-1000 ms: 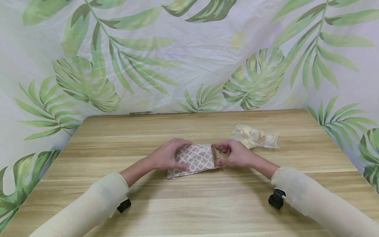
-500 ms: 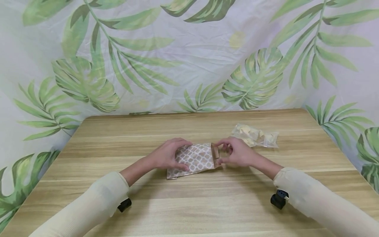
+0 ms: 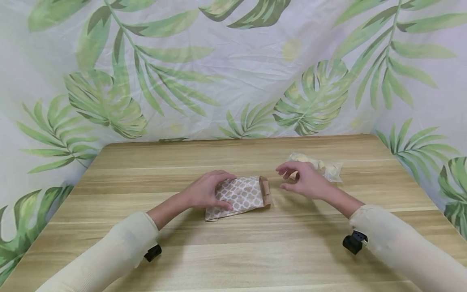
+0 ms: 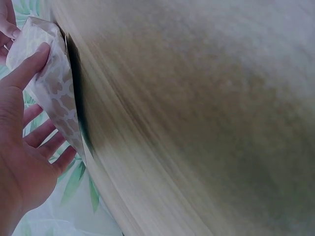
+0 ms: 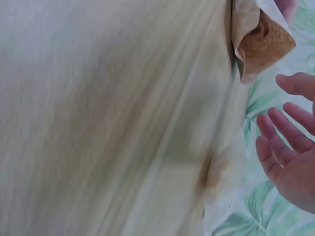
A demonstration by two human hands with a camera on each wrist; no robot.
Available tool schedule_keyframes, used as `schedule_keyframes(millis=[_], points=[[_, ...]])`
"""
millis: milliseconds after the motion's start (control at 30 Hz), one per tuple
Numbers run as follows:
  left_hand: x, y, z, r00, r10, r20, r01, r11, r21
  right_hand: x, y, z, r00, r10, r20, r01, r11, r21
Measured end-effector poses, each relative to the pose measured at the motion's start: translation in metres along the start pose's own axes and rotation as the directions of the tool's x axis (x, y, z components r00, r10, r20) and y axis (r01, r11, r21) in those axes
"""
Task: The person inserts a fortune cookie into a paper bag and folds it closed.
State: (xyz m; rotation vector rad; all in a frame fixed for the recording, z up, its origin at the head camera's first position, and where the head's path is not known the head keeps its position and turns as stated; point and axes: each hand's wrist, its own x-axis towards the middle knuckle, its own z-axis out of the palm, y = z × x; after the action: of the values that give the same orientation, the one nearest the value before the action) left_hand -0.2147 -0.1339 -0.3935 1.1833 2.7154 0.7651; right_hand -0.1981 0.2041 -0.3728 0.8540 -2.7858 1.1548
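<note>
A paper bag [image 3: 240, 192] with a white lattice pattern lies on the table, its open brown mouth facing right. My left hand [image 3: 206, 190] holds the bag's left part, thumb on the near side and fingers along the far side; the left wrist view shows the thumb pressing the patterned paper. Apart from the bag, to the right of its mouth, my right hand [image 3: 306, 179] hovers with loosely bent fingers and nothing in them. In the right wrist view the bag's brown inside [image 5: 268, 42] shows. Behind the right hand are clear plastic packets [image 3: 333, 171] with pale yellowish contents, partly hidden.
The wood-grain table [image 3: 233, 255] reaches back to a leaf-printed cloth [image 3: 240, 73] hanging behind it. A small black device [image 3: 353, 242] sits under the right sleeve, and another black device [image 3: 153, 253] under the left.
My right hand has let go of the bag's mouth and moved right and slightly back, toward the plastic packets. The left hand and the bag have stayed almost in place.
</note>
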Motion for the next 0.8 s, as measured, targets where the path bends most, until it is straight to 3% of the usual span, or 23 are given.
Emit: schedule_keyframes(millis=[367,800], points=[[-0.001,-0.004,0.001,1.000,-0.015,0.005,0.015,1.000,-0.005,0.000,0.011,-0.025,0.999,0.003,-0.036,-0.006,0.996,-0.090],[-0.005,-0.005,0.001,1.000,-0.017,0.001,0.017,1.000,-0.027,-0.002,0.024,-0.034,0.998,0.044,0.043,-0.034,0.977,-0.211]])
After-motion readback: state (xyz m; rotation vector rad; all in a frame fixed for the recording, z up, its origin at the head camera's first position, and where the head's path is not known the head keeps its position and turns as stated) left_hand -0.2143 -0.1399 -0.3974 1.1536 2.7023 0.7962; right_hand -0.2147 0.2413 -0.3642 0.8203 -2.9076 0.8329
